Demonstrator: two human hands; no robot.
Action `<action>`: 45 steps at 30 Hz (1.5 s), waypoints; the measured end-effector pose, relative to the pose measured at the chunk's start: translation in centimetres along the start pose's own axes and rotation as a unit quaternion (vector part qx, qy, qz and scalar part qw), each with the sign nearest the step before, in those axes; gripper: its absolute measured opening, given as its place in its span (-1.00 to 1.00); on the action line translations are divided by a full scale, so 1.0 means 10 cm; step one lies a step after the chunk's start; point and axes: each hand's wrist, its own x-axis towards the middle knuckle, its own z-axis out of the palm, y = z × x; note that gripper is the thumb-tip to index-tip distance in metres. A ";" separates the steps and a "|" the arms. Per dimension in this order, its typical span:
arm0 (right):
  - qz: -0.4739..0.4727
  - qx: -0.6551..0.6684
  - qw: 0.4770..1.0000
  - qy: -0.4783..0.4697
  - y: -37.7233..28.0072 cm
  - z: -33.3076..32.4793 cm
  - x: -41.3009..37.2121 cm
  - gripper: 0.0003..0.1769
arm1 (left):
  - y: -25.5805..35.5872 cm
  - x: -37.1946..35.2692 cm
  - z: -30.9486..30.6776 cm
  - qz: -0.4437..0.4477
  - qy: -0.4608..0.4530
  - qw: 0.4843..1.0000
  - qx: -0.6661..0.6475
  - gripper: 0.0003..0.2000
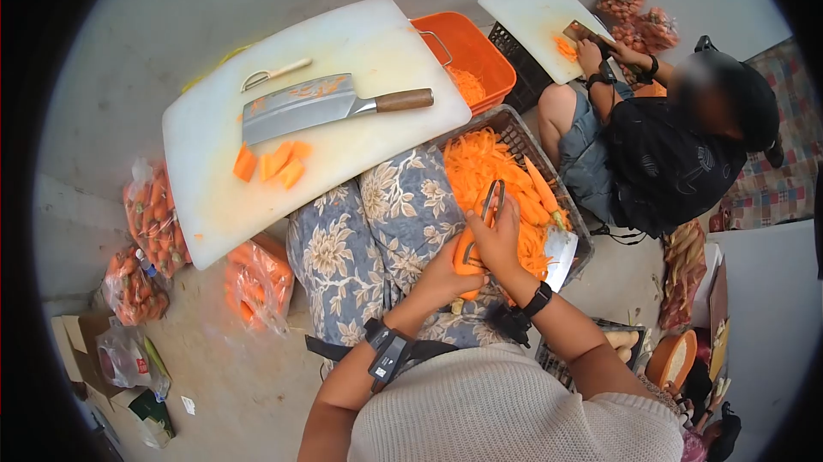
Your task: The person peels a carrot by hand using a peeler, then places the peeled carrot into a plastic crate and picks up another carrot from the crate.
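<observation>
While the left hand (447,278) is wrapped around a carrot (469,267) over the lap, the right hand (499,235) has its grip pinching a peeler (500,194) just beside it; can't tell if blade touches. Crate (586,243) of shavings (470,162) just beyond. Cleaver (300,108) and chunks (281,162) on board (369,46). Another person (669,153) holds a knife (583,32), right.

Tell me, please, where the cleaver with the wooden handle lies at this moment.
In the head view, the cleaver lies left of centre, in the upper half, on the nearer white cutting board, between the pale-handled peeler and the cut carrot pieces.
</observation>
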 end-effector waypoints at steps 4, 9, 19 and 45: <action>-0.036 -0.018 0.999 0.014 0.09 0.03 0.07 -0.60 | -0.08 0.06 -0.01 0.004 0.011 1.000 0.020 -0.26; 0.075 0.013 0.997 0.006 0.19 0.06 0.25 -0.62 | -0.07 0.05 -0.03 0.009 0.010 0.999 0.052 -0.25; 0.131 -0.047 0.990 0.023 0.48 0.18 0.58 -0.57 | -0.16 0.10 -0.06 -0.007 0.016 0.999 0.033 -0.25; 0.347 -0.024 0.936 -0.054 1.83 0.02 0.11 -0.67 | -0.05 -0.01 -0.08 -0.011 0.006 0.996 0.090 -0.21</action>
